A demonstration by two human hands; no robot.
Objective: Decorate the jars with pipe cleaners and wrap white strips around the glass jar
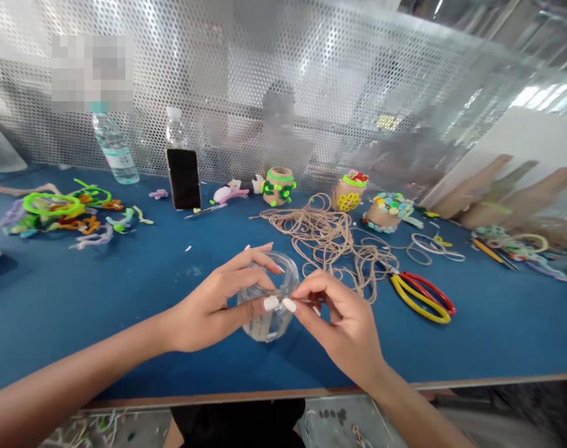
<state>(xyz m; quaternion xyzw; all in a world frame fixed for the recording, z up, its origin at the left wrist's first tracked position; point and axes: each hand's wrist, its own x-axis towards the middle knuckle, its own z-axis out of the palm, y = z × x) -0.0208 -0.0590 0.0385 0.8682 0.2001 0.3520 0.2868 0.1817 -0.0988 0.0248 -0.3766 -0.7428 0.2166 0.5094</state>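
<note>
My left hand (218,305) wraps around a clear plastic jar (269,311), its fingers across the far side and its thumb along the front. My right hand (342,323) comes in from the right, and its fingertips pinch at the jar's right side. Anything thin between them is too small to tell. Just beyond the jar lies a loose tangle of jute twine (330,242), close to my right hand's knuckles. Red-and-yellow handled scissors (423,297) lie to the right of my right hand.
The blue worktable (78,323) has a wooden front edge. Colourful pipe cleaners (54,211) lie at the left. A phone (183,178) and a water bottle (115,152) stand behind them. Several decorated jars, including one (278,185) at the back, stand before a perforated metal screen (227,62).
</note>
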